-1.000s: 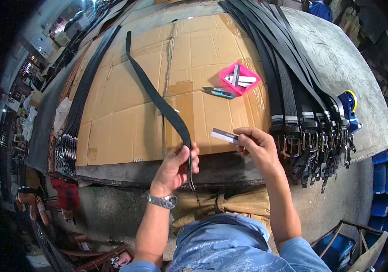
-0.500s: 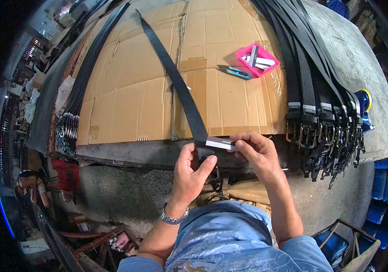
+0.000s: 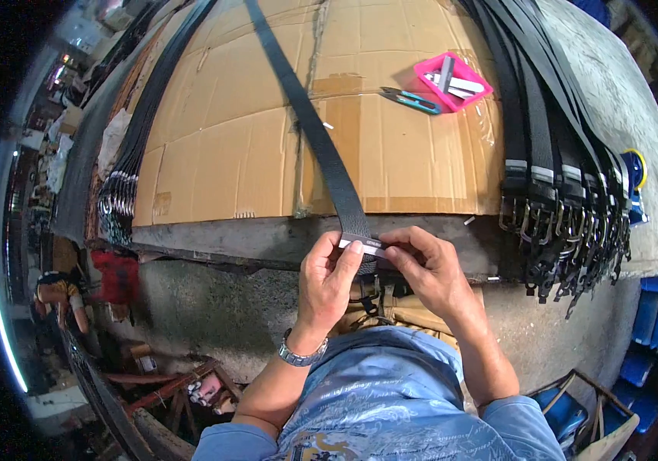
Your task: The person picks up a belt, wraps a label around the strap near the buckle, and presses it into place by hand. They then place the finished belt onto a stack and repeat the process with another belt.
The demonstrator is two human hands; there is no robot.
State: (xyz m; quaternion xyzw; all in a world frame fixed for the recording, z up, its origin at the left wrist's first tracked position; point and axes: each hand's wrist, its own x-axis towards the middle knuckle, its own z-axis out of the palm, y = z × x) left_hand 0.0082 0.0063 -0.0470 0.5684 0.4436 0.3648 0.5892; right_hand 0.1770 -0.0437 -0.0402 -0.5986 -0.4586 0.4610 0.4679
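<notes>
A long black belt (image 3: 319, 142) runs from the far side of the table down to my hands, its near end hanging over the table's front edge. Across this near end lies a short label strip (image 3: 361, 244), dark with lettering along one side and white along the other. My left hand (image 3: 324, 286) grips the belt from the left, its thumb pressed on the strip's left end. My right hand (image 3: 432, 270) pinches the strip's right end between thumb and fingertips. What the left fingers do beneath the belt is hidden.
Cardboard (image 3: 221, 154) covers the table. On it are thread snips (image 3: 413, 101) beside a pink tray (image 3: 472, 102) of strips. Buckled belts (image 3: 525, 127) hang at right, with more belts (image 3: 161, 92) at left. A blue tape dispenser (image 3: 636, 173) stands far right. Another person (image 3: 58, 296) is at left.
The label strip has moved left, from beside the belt to across it. My left thumb has come down on it, and my right hand has shifted slightly left.
</notes>
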